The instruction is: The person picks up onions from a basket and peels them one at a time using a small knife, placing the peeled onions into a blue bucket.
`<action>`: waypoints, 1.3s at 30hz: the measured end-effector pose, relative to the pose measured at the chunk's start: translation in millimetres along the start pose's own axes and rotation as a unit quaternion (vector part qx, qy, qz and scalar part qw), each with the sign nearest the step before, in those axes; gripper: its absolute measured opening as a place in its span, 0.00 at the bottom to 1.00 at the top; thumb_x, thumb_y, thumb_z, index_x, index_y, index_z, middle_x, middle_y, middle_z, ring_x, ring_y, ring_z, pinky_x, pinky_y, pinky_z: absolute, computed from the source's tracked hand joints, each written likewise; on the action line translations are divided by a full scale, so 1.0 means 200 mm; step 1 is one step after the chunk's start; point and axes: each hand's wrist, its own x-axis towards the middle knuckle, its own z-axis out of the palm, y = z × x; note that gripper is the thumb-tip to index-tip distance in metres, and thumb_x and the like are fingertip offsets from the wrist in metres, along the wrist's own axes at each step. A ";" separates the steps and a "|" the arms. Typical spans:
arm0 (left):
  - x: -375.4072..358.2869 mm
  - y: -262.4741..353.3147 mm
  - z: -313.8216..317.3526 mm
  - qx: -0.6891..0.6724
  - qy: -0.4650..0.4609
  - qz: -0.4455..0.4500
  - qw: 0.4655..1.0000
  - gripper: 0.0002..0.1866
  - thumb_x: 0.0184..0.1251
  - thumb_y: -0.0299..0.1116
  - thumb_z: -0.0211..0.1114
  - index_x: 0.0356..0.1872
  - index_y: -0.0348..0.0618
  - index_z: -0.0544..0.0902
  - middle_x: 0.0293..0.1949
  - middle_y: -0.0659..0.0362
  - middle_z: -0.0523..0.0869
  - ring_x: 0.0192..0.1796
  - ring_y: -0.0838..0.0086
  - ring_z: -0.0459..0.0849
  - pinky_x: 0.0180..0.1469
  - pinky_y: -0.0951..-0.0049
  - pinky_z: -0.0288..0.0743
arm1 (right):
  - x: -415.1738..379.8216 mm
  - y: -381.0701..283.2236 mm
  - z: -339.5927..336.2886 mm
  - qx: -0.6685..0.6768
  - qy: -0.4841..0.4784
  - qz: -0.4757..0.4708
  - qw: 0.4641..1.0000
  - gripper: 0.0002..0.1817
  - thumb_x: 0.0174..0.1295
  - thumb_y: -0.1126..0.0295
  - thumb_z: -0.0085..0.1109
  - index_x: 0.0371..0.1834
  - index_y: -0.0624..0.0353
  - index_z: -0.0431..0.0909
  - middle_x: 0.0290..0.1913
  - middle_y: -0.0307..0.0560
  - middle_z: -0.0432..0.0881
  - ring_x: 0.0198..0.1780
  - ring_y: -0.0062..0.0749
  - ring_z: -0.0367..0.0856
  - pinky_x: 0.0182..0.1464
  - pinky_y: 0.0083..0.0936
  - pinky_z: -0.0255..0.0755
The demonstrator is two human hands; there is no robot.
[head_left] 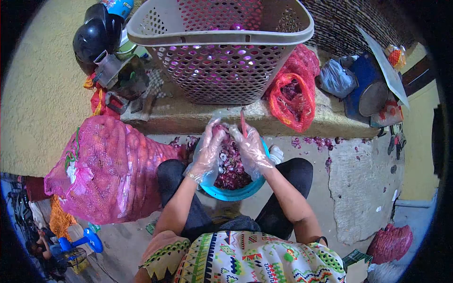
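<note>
fingers: left hand [209,150] pinching a small purple onion [219,130] (glossy skin) | right hand [250,146] gripping red-handled knife [243,121]

Teal bowl [234,193], pink mesh sack [106,170], red net bag [293,96], grey perforated basket [219,47], black helmet [96,35]

The basket [222,52] is cut off by the top edge, so its inside is only partly visible. Both hands wear thin plastic gloves, and what the left hand [210,148] holds between its fingers is too small to tell. The knife [243,121] in the right hand [250,147] shows only a thin reddish part; the blade is not clear. The blue bowl [236,192] is mostly hidden under the hands and the peels [231,170]. The dark round object [96,35] at top left is unclear.
</note>
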 end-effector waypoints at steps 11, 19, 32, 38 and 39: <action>0.02 -0.06 -0.05 0.070 0.038 0.045 0.996 0.23 0.80 0.48 0.49 0.67 0.48 0.70 0.57 0.60 0.77 0.57 0.75 0.74 0.61 0.70 0.69 | 0.06 0.18 0.01 0.011 -0.004 -0.015 1.000 0.14 0.64 0.68 0.68 0.49 0.63 0.81 0.36 0.36 0.83 0.36 0.17 0.75 0.42 0.23 0.72; 0.05 -0.08 -0.04 0.203 0.061 0.106 0.971 0.18 0.78 0.39 0.52 0.61 0.39 0.69 0.51 0.47 0.81 0.53 0.58 0.81 0.58 0.60 0.72 | 0.05 0.10 0.04 -0.108 0.067 0.005 0.992 0.15 0.65 0.61 0.67 0.36 0.63 0.77 0.30 0.36 0.79 0.31 0.18 0.74 0.32 0.25 0.71; 0.06 -0.03 -0.07 -0.180 0.061 -0.206 0.960 0.23 0.76 0.54 0.53 0.56 0.46 0.77 0.47 0.58 0.85 0.48 0.71 0.85 0.46 0.66 0.83 | 0.10 0.15 0.06 -0.278 0.000 -0.175 0.944 0.17 0.65 0.67 0.61 0.49 0.72 0.78 0.33 0.55 0.82 0.36 0.36 0.81 0.42 0.34 0.74; 0.09 -0.06 -0.11 -0.240 0.008 -0.189 0.952 0.21 0.75 0.53 0.56 0.53 0.47 0.79 0.44 0.60 0.85 0.42 0.74 0.84 0.40 0.71 0.81 | 0.11 0.13 0.06 -0.266 0.016 -0.156 0.951 0.19 0.63 0.64 0.63 0.47 0.72 0.77 0.32 0.56 0.81 0.35 0.40 0.81 0.40 0.36 0.74; 0.09 -0.04 -0.10 -0.242 -0.014 -0.158 0.957 0.22 0.75 0.54 0.56 0.52 0.47 0.80 0.44 0.60 0.85 0.41 0.75 0.84 0.39 0.73 0.80 | 0.07 0.02 0.09 -0.248 0.017 -0.109 0.962 0.19 0.64 0.62 0.63 0.46 0.71 0.77 0.31 0.54 0.81 0.34 0.38 0.80 0.40 0.36 0.73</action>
